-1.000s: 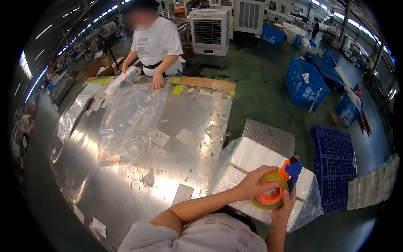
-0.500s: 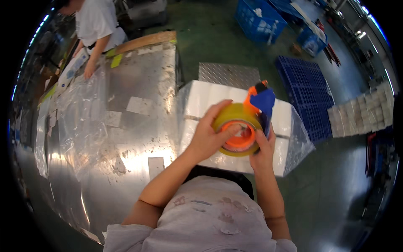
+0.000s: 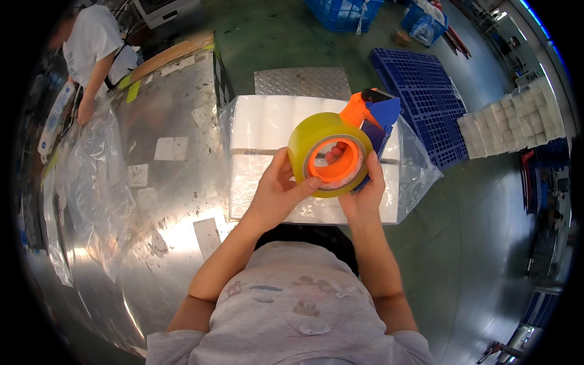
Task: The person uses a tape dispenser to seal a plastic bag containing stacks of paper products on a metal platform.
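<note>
A tape dispenser with an orange and blue body [image 3: 378,115] and a wide roll of yellowish tape [image 3: 304,137] is held up in front of me. My right hand [image 3: 367,194] grips its right side, with fingers behind it and some fingertips showing through the orange hub. At the roll's lower left, my left hand [image 3: 274,193] is closed on the edge, its thumb by the lower rim of the hub. Beneath both hands lies a clear-wrapped pack of white bundles [image 3: 261,125], partly covered by the dispenser.
A metal-topped table [image 3: 176,201] stands at left with clear plastic film [image 3: 100,182] on it. Another person [image 3: 94,45] works at its far end, one hand near the film. Blue pallets [image 3: 417,97], stacked white bundles [image 3: 511,118] and blue crates [image 3: 344,13] are on the floor beyond.
My left thumb has moved from inside the roll's hub to its lower-left rim, and the left hand sits lower on the roll. The whole view has shifted, and the roll faces me more fully.
</note>
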Motion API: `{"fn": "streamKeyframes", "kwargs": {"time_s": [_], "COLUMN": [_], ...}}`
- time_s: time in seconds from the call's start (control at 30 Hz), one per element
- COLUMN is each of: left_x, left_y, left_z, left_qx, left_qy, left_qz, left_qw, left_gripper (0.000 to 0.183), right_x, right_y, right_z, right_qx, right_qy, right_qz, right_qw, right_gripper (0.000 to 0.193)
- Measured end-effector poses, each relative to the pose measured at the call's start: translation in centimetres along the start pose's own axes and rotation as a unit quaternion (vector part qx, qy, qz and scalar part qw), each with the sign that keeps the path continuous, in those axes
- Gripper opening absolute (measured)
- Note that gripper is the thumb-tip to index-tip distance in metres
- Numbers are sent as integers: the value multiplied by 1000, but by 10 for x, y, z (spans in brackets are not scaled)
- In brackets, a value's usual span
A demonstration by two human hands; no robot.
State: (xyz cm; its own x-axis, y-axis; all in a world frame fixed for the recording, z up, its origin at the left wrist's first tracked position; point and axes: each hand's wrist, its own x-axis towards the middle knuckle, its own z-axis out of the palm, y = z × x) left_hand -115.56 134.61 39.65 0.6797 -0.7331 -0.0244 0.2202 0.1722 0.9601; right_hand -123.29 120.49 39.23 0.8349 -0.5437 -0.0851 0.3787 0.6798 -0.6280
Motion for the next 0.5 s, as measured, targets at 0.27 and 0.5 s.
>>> {"fn": "streamKeyframes", "kwargs": {"time_s": [0.27,0.5], "left_x": [4,-3], "left_y": [14,8], "left_z": [20,17], "left_qx": [302,376], "left_qy": [78,94], "left_qz": [62,133], "left_qw": [948,912], "left_gripper": [54,55], "right_x": [-8,-36], "right_y": [8,-10], "right_z": [-10,-46], "right_qx": [192,-138], "right_qy": [26,-5], "right_qz": [95,262], "right_qw": [976,955], "right_gripper": [47,53]}}
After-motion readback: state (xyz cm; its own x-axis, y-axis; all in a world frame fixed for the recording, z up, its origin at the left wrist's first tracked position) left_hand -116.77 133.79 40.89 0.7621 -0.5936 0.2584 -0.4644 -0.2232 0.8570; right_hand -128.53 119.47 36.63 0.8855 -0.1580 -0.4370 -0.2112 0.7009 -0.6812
